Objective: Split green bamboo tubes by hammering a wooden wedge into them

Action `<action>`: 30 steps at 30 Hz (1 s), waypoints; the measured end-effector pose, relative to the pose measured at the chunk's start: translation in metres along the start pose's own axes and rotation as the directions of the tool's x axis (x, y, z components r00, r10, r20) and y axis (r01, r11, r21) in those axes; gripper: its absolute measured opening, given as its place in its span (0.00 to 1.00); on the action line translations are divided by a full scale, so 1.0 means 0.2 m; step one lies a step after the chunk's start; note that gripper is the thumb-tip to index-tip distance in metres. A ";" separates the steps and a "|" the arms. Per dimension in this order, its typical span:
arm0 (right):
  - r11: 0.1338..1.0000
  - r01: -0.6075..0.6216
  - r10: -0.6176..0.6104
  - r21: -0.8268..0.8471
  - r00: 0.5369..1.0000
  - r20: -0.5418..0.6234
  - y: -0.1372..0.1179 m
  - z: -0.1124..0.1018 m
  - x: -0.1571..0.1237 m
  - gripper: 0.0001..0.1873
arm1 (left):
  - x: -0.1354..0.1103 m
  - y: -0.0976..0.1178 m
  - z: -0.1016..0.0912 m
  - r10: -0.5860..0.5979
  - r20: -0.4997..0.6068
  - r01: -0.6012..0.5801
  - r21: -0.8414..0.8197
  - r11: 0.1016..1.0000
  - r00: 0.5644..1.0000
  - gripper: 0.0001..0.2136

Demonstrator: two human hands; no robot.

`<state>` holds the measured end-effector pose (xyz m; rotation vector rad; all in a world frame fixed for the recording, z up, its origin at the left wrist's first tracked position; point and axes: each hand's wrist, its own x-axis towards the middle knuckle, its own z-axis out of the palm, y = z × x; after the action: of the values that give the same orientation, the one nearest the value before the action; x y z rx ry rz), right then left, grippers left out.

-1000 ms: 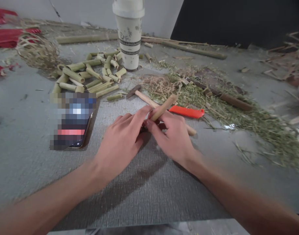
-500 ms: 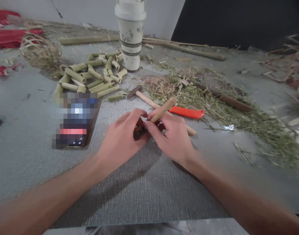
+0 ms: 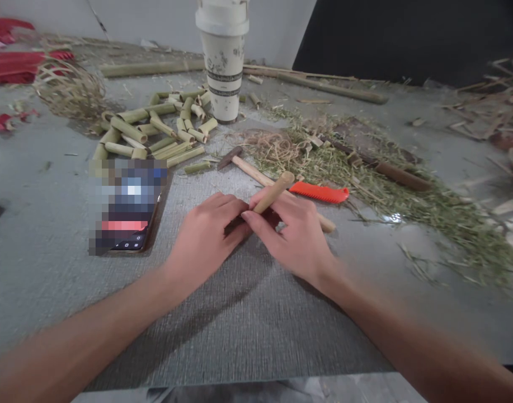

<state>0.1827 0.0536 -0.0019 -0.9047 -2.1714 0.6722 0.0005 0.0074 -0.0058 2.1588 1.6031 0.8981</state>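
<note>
Desk [image 3: 239, 347]: grey, littered; blk panel [image 3: 407, 39] 1 o'clock.
Wooden rod [image 3: 275, 192]: in R hand [image 3: 300, 232] grip; long axis approx. 7:30–1:30, free end 1:30.
L hand [image 3: 206, 235]: curled; grip contents hidden, can't tell.

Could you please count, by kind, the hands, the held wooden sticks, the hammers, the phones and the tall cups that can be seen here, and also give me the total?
Hands: 2 (left hand, right hand)
Held wooden stick: 1
Hammer: 1
Phone: 1
Tall cup: 1
Total: 6
</note>
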 end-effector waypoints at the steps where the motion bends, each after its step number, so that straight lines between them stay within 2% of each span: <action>1: 1.000 -0.001 0.001 0.008 1.000 0.000 0.00 0.00 0.00 0.08 | 0.00 0.00 0.00 -0.001 0.007 0.001 -0.004 1.000 1.000 0.09; 5: 0.996 0.005 -0.005 0.088 1.000 -0.005 0.00 -0.03 0.00 0.09 | 0.01 0.02 -0.02 -0.058 0.056 0.061 -0.048 0.997 0.997 0.09; 8: 0.992 -0.017 0.030 0.128 0.994 -0.103 0.04 -0.07 0.02 0.13 | 0.01 0.02 -0.04 -0.070 0.079 0.076 -0.070 0.995 0.994 0.07; 10: 0.997 -0.070 0.075 0.033 0.981 -0.178 0.09 -0.10 0.05 0.13 | 0.00 0.02 -0.04 -0.070 0.088 0.076 -0.066 0.995 0.994 0.08; 12: 0.990 -0.094 0.073 -0.105 0.979 -0.189 0.14 -0.11 0.07 0.08 | 0.00 0.02 -0.05 -0.065 0.086 0.071 -0.069 0.995 0.994 0.10; 16: 0.978 -0.096 0.078 -0.186 0.992 -0.102 0.20 -0.12 0.10 0.07 | 0.00 0.02 -0.07 -0.062 0.110 0.069 -0.064 0.996 0.992 0.08; 20: 0.962 -0.103 0.085 -0.251 0.993 -0.079 0.19 -0.12 0.10 0.07 | -0.01 0.02 -0.08 -0.067 0.115 0.074 -0.055 0.996 0.991 0.06; 25: 0.856 -0.138 0.149 -0.499 0.989 -0.017 0.19 -0.12 0.08 0.03 | -0.02 0.00 -0.08 -0.049 0.119 0.063 -0.115 0.991 0.992 0.05; 30: 0.770 -0.150 0.222 -0.620 0.974 0.039 0.21 -0.12 0.08 0.04 | -0.01 -0.02 -0.08 -0.049 0.127 0.067 -0.141 0.988 0.991 0.05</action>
<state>0.2089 0.0968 -0.0090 -1.4641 -2.4672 0.0715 -0.0132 0.0050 0.0038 2.0165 1.4859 0.8203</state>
